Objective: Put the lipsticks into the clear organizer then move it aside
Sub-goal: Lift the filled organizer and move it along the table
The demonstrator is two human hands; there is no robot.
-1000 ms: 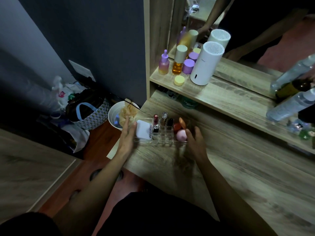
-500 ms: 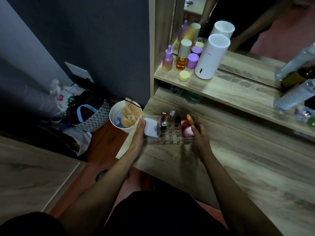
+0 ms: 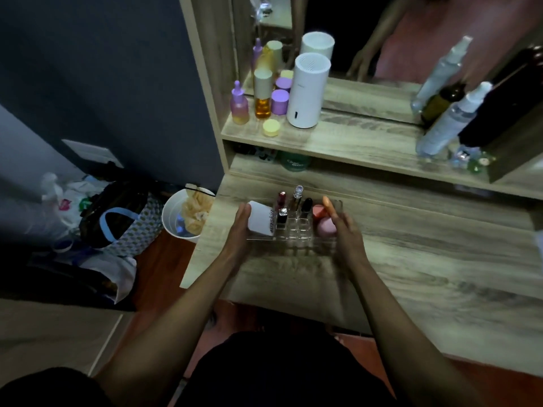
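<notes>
The clear organizer (image 3: 296, 234) sits on the wooden vanity top near its left edge. Several lipsticks (image 3: 282, 204) stand upright in its small middle cells. A white tube (image 3: 262, 221) lies in its left part, and pink and orange sponges (image 3: 325, 227) fill its right part. My left hand (image 3: 239, 230) presses against the organizer's left end. My right hand (image 3: 346, 235) presses against its right end, so both hands grip it from the sides.
A raised shelf (image 3: 338, 142) behind holds purple and amber bottles (image 3: 261, 96), a white cylinder (image 3: 308, 89) and spray bottles (image 3: 449, 121). A mirror stands above. On the floor to the left are a white bin (image 3: 183, 214) and bags (image 3: 117, 215).
Both hands have stayed on the ends of the organizer. It now sits a little further right and back from the table's left corner than one second ago.
</notes>
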